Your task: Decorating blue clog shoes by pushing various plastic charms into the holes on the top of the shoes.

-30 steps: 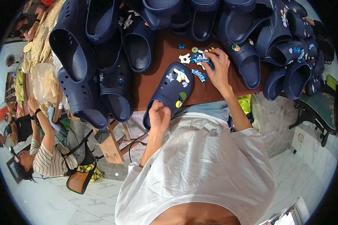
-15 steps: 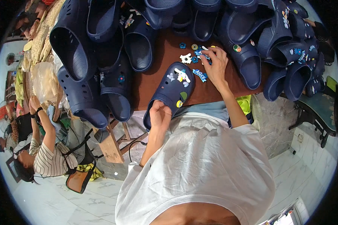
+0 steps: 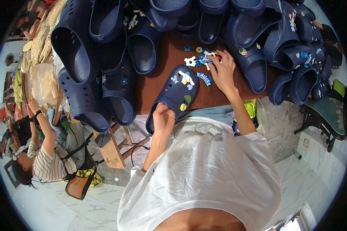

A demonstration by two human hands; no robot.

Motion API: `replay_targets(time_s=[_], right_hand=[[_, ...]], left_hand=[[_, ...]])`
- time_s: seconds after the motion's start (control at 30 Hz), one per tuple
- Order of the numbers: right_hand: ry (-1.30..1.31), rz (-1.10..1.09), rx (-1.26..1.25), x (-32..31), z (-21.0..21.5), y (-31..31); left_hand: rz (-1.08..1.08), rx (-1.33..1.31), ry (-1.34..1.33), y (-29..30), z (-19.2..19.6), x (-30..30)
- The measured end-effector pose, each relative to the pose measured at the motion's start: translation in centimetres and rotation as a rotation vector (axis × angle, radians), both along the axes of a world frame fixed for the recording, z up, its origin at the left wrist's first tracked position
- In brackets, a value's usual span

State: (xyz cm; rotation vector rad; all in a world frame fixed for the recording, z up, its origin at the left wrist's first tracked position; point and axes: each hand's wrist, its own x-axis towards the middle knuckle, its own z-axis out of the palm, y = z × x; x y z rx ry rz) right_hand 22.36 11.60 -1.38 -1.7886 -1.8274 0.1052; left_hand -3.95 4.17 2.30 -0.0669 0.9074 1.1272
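Clog (image 3: 176,94) lies heel at seven, toe at one; left hand (image 3: 164,117) grips its heel, right hand (image 3: 223,71) pinches among charms (image 3: 201,61) at two o'clock.

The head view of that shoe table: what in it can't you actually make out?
- Heel of the navy clog: covered by the left hand.
- What the right hand pinches among the loose charms: fingertips hide it and it is too small.
- Brown table: mostly buried under the clog piles.
- Clogs at the top: cut off by the picture's edge.
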Motion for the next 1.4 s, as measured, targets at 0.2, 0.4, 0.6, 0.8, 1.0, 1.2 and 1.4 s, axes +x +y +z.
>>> replay_targets(time_s=[0.2,0.4,0.6,0.8,1.0,1.2,1.4], right_hand=[[0.157,0.043,-0.031,1.3,0.3,-0.8],[0.324,-0.068,0.075,2.8,0.6,-3.6],[0.28,-0.151,-0.006,2.6,0.1,-6.2],[0.269,-0.123,-0.001,1.5,0.0,-6.5],[0.084,-0.017,-0.075,0.5,0.8,-5.7],[0.185,0.005,-0.033,0.4,0.6,-5.9],[0.311,-0.014,-0.057,-0.5,1.7,-5.8]], left_hand=[[-0.001,-0.017,0.0,0.3,0.2,0.1],[0.01,-0.029,0.025,0.3,0.1,0.2],[-0.01,-0.048,0.009,0.2,-1.4,-0.6],[-0.023,0.018,0.014,0.2,-1.7,-0.5],[-0.023,0.042,-0.041,0.5,-1.3,-0.4],[-0.041,0.146,-0.259,0.6,-1.6,-1.1],[0.01,-0.033,-0.128,2.0,1.3,0.2]])
